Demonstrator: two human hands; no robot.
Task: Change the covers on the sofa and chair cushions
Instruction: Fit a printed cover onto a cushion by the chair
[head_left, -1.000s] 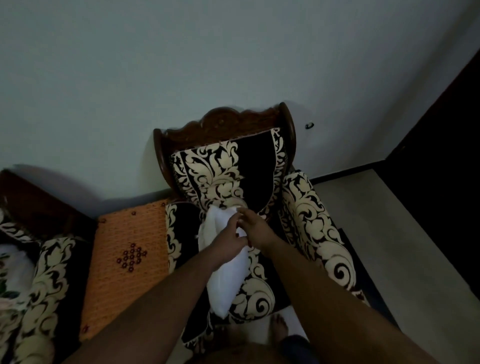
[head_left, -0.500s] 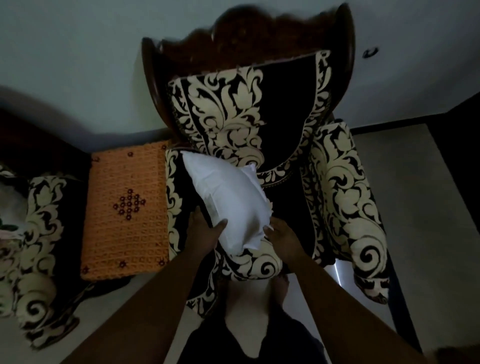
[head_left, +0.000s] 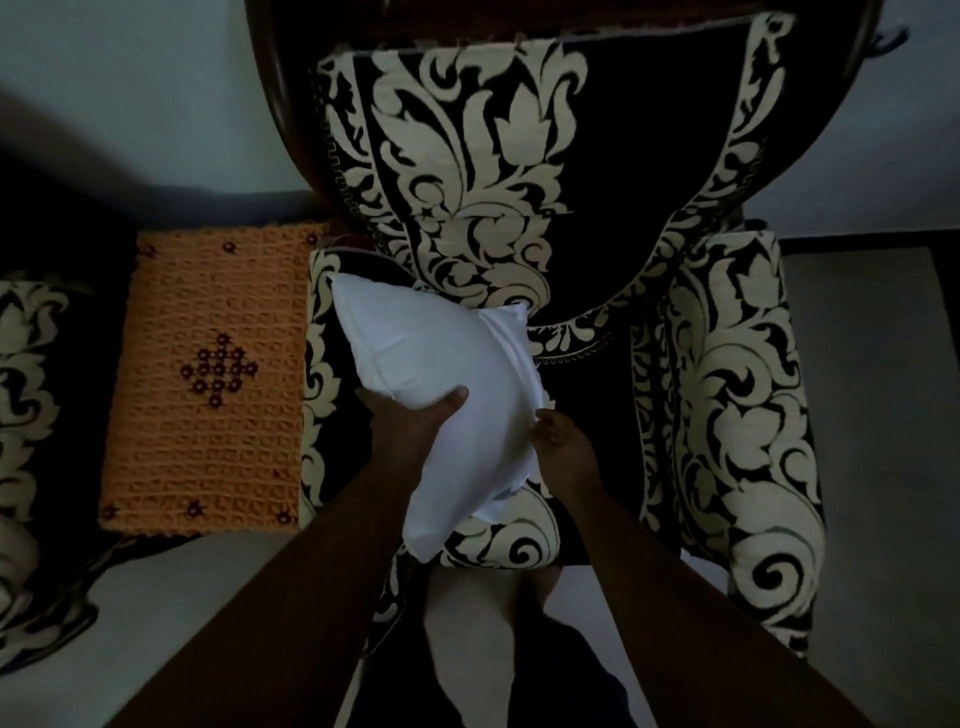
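the room is dim and the whole view is underexposed, with a cool bluish cast. the white cushion (head_left: 441, 395) is the brightest thing and keeps soft folds without glare. the arms and both hands read as near-black shapes with little detail. dark parts of the chair (head_left: 597, 171) sink into shadow. the wall (head_left: 130, 93) is evenly grey; the light source is perhaps overhead. the wide lens bends the edges, and the corners look soft.

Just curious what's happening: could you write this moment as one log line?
step: handling plain white cushion | left hand: grips near edge | right hand: holds right side | place: over black-and-cream patterned armchair
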